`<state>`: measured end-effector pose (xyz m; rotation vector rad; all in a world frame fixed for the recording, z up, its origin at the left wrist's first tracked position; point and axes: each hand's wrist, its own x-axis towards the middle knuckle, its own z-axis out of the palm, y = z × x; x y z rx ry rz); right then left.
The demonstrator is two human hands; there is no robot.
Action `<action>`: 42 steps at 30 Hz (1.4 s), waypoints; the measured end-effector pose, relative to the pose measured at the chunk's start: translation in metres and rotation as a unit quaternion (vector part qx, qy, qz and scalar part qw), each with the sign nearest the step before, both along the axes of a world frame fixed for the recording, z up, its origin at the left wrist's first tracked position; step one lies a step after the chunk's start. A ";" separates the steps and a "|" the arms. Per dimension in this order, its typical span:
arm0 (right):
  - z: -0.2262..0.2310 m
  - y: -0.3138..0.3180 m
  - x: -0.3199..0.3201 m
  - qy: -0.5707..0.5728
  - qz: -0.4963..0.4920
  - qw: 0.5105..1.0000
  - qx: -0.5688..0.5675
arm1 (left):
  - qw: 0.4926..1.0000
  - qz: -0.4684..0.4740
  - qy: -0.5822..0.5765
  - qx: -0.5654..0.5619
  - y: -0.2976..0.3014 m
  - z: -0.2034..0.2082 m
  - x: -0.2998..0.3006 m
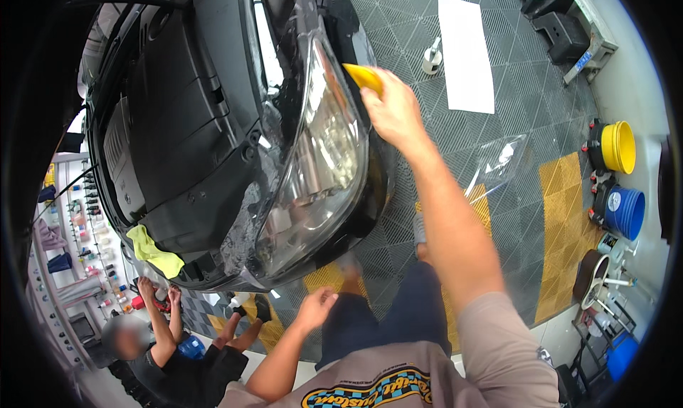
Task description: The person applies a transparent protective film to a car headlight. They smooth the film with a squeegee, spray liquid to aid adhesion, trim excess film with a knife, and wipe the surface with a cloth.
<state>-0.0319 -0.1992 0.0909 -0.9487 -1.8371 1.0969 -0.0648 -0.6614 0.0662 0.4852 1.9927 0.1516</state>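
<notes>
My right hand [393, 111] reaches out and grips a yellow squeegee [363, 77], its pointed edge at the black body panel beside the car headlight [324, 162]. The headlight's clear lens looks wet or glossy, with reflections along it. Wrinkled clear film or wet patches lie on the dark bodywork [245, 223] inboard of the lens. Low in front of my body, my left hand [316, 308] hangs with its fingers curled in; nothing shows in it. It is nearest the lower front of the car.
A lime cloth [154, 253] lies on the car's front edge by the open engine bay. Another person [167, 344] crouches at lower left. On the tiled floor are a white sheet [466, 56], a white container [432, 58] and clear film [498, 162]. Yellow [617, 147] and blue buckets [626, 214] stand right.
</notes>
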 end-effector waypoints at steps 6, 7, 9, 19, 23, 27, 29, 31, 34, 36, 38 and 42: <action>0.023 -0.003 -0.030 -0.118 0.037 0.971 0.205 | 0.995 -0.077 -0.040 0.047 -0.033 -0.015 -0.050; 0.021 -0.021 -0.026 -0.132 0.010 0.967 0.217 | 0.996 -0.061 -0.043 0.051 -0.047 -0.019 -0.062; 0.015 -0.079 -0.013 -0.150 -0.037 0.957 0.245 | 0.997 -0.049 -0.038 0.052 -0.070 -0.019 -0.094; 0.004 -0.104 -0.024 -0.183 -0.046 0.919 0.347 | 0.991 -0.134 -0.020 0.015 -0.125 -0.013 -0.170; 0.027 -0.033 -0.006 -0.188 -0.062 0.936 0.292 | 0.993 -0.103 -0.028 0.039 -0.089 -0.013 -0.154; -0.001 -0.150 -0.002 -0.135 0.046 0.949 0.282 | 0.997 -0.067 -0.040 0.017 -0.057 0.010 -0.128; -0.001 -0.125 -0.015 -0.119 -0.005 0.955 0.271 | 0.995 -0.099 -0.033 0.002 -0.041 0.016 -0.118; -0.002 -0.067 -0.035 -0.095 -0.042 0.965 0.242 | 0.994 -0.106 -0.023 0.012 0.000 0.030 -0.102; 0.010 0.023 -0.045 -0.067 -0.024 0.989 0.129 | 0.996 -0.070 -0.036 0.049 0.045 0.046 -0.083; 0.007 0.008 -0.035 0.001 -0.023 0.992 0.124 | 0.997 -0.046 -0.038 0.056 0.061 0.070 -0.081; 0.015 -0.078 0.001 0.011 0.027 0.990 0.135 | 0.996 0.023 -0.048 0.075 0.057 0.078 -0.082; 0.000 -0.088 -0.006 -0.083 0.049 0.974 0.205 | 0.998 0.038 -0.021 0.053 0.046 0.067 -0.090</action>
